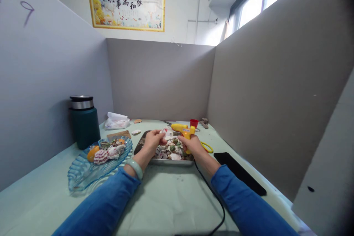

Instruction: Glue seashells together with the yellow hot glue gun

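Note:
My right hand (193, 143) is wrapped round the grip of a yellow hot glue gun (181, 128), whose nozzle end points left. A black cord (211, 190) runs down from it. Pinched in my left hand (153, 142) is a pale seashell (167, 132) with a small red mark, close to the glue gun's front end. Whether the nozzle touches the shell I cannot tell. Both hands are above a metal tray (171, 162) filled with several small shells and greenish pieces (173, 149).
On the left, a blue scalloped dish (83, 173) holds shells, near a dark green flask (84, 123). Tissues (116, 121) lie behind it. A red cup (194, 122) is at the back, a yellow ring (207, 147) right of the tray, and a black flat slab (239, 173) farther right. Partitions surround the table.

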Demonstrator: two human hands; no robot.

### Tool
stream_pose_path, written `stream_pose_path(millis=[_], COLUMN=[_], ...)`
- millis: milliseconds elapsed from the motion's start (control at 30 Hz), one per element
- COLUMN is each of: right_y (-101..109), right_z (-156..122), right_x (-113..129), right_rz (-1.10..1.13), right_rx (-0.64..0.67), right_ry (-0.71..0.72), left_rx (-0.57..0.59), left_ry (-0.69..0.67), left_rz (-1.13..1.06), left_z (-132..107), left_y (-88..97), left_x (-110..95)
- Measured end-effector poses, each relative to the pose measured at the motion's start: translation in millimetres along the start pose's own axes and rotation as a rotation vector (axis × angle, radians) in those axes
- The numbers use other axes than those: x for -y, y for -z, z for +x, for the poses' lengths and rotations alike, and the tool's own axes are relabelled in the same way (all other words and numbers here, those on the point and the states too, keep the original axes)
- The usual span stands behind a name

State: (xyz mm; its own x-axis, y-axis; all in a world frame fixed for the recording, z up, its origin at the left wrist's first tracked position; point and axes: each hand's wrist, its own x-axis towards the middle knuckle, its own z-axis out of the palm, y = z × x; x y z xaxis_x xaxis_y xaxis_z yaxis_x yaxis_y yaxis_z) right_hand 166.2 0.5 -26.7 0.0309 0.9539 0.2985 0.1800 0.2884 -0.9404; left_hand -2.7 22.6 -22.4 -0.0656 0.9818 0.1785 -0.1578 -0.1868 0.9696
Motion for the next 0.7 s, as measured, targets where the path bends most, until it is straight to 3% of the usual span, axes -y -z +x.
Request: stream_pose_path(millis=[700], right_y=[-1.7], right_z=[1.4], right_x=[-4.2], right_rz=[-0.062], right_rx=[-0.010], right_ry=[0.011], left_rx=[0.049], left_ry=[-0.040], left_rz=[-0.002], left_z=[3.2], left_y=[0.5], left_x=[3.6])
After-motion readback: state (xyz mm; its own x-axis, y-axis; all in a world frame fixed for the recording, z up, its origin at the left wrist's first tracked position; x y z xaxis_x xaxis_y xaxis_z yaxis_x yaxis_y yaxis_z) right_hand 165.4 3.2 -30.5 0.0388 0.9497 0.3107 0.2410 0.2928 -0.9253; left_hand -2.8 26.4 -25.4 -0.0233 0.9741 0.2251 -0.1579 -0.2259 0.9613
